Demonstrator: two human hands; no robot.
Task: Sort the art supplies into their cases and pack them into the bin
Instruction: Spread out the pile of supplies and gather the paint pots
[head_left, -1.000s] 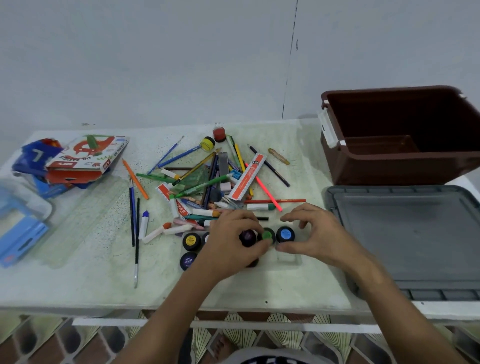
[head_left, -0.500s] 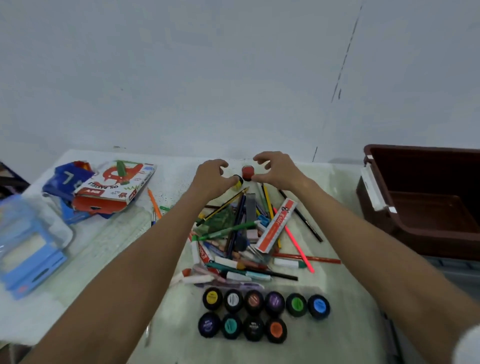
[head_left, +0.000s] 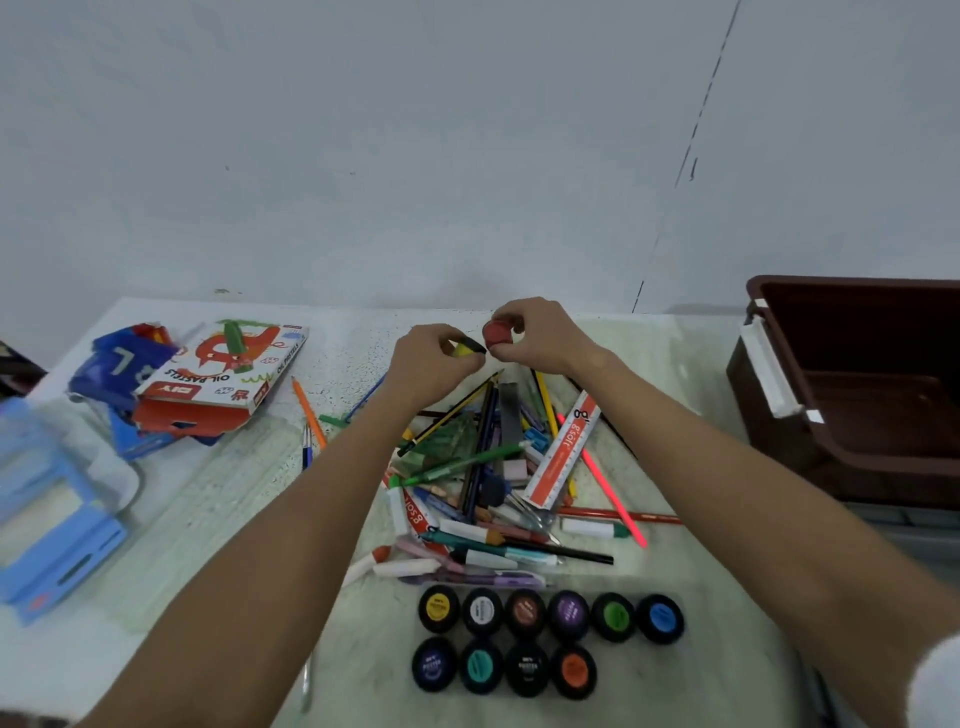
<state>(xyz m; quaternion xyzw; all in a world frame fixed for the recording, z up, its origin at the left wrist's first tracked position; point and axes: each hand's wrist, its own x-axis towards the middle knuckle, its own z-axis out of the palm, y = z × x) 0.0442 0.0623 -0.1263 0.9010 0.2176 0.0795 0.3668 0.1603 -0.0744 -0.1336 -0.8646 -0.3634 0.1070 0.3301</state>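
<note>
Both pots have come up off the table since a moment ago: our right hand (head_left: 540, 332) pinches the small red-lidded paint pot (head_left: 497, 333), our left hand (head_left: 431, 358) pinches the yellow-lidded paint pot (head_left: 466, 347), both at twelve o'clock of the loose heap of pencils, pens and brushes (head_left: 498, 467). We read "OIL PASTELS" on the white and red cardboard box (head_left: 228, 374) at ten o'clock, "8.SOL" on the red and white slim carton (head_left: 563, 457). Ten black round paint pots (head_left: 545, 642) sit in two rows at six o'clock; the brown plastic bin (head_left: 857, 384) stands at three o'clock.

Soft even light, faint shadows; wide-angle bowing, blurred edges
</note>
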